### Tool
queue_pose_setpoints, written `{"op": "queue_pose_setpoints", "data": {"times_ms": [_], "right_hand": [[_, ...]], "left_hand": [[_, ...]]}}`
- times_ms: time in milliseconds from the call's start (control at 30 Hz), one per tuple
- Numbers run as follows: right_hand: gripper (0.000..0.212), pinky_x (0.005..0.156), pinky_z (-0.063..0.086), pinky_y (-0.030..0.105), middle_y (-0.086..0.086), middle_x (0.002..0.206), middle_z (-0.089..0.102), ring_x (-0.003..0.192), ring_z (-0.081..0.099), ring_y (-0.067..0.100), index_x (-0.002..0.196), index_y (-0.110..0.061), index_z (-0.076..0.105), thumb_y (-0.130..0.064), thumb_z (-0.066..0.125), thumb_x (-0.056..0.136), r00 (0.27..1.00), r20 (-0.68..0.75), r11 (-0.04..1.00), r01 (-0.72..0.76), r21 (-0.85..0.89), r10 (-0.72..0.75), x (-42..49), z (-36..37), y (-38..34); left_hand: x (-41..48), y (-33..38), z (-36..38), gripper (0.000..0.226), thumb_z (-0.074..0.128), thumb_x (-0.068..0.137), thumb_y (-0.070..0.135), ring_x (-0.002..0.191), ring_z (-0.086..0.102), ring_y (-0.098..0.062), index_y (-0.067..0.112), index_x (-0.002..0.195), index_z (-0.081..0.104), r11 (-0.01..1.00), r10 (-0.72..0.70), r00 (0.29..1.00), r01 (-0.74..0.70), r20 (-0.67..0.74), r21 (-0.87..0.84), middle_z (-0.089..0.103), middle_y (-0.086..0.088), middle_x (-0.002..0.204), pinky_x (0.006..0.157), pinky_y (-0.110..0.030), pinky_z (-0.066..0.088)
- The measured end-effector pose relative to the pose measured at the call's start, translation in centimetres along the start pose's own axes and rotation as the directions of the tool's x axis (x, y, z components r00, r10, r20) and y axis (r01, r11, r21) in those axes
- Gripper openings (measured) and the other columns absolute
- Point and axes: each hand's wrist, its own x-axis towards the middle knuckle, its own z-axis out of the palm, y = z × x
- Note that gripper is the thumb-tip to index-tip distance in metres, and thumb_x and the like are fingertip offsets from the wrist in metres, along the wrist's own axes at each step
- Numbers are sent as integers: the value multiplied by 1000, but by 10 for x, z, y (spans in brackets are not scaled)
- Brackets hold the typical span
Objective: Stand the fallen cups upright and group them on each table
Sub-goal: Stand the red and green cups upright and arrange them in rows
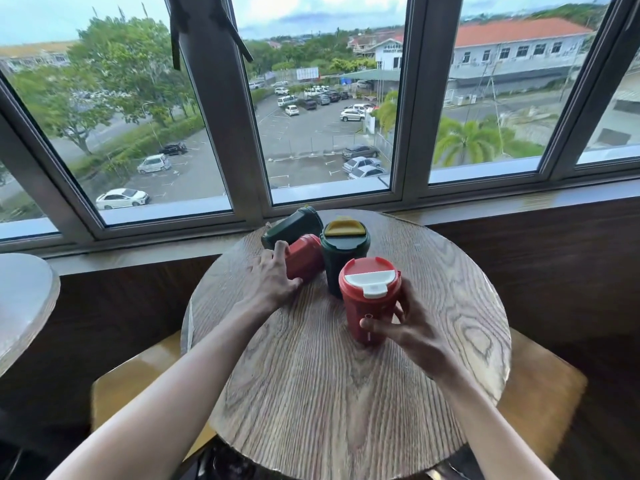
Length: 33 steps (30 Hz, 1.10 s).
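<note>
Several lidded cups sit on a round wooden table. A red cup with a white lid flap stands upright near the middle, and my right hand grips its side. Behind it a dark green cup with a yellow flap stands upright. A second red cup lies on its side to the left, with my left hand closed over its near end. Behind that, a second dark green cup lies fallen by the table's far edge.
A window frame and sill run just behind the table. Another round table's edge shows at the far left. Yellowish wooden stool seats sit below the table on both sides.
</note>
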Motion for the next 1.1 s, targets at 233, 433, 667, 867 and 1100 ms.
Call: {"op": "queue_pose_setpoints", "data": {"times_ms": [233, 433, 667, 867, 1100], "right_hand": [[89, 104, 45, 26, -3, 130, 64, 123, 58, 12, 141, -27, 46, -7, 87, 65, 999, 41, 1000, 4, -14, -3, 9, 7, -1], [91, 108, 44, 29, 0, 135, 62, 126, 57, 12, 146, -23, 42, 5, 84, 71, 997, 75, 1000, 13, 5, -14, 14, 8, 2], [91, 88, 54, 20, 3, 134, 63, 122, 60, 16, 143, -27, 45, -6, 88, 65, 995, 98, 997, -44, 68, 37, 15, 9, 8], [87, 87, 58, 30, 7, 128, 66, 117, 66, 23, 138, -28, 50, -1, 90, 65, 988, 114, 990, -113, 90, 102, 15, 12, 15], [83, 78, 57, 23, 8, 127, 65, 111, 68, 19, 137, -24, 50, 5, 85, 68, 984, 128, 985, -137, 108, 123, 14, 11, 11]], "left_hand": [[6, -3, 6, 59, 76, 77, 31, 105, 52, -35, 20, 123, 40, 999, -18, 1000, 17, -3, -42, 58, -16, 114, 91, -50, 45], [10, -6, 7, 60, 76, 77, 35, 104, 54, -34, 20, 122, 40, 1000, -14, 1000, 14, 0, -15, 59, -14, 113, 90, -48, 46], [18, -7, 7, 65, 79, 73, 40, 104, 54, -33, 19, 117, 36, 999, -35, 998, 36, 42, -31, 59, -12, 109, 92, -50, 45], [23, -9, 6, 77, 91, 53, 29, 94, 57, -32, 11, 106, 39, 981, -77, 996, 83, 42, -178, 57, -18, 103, 78, -44, 50], [11, -43, 14, 82, 73, 28, 59, 83, 68, -30, 16, 97, 65, 958, -164, 974, 195, 157, -208, 69, -14, 95, 71, -43, 61]]}}
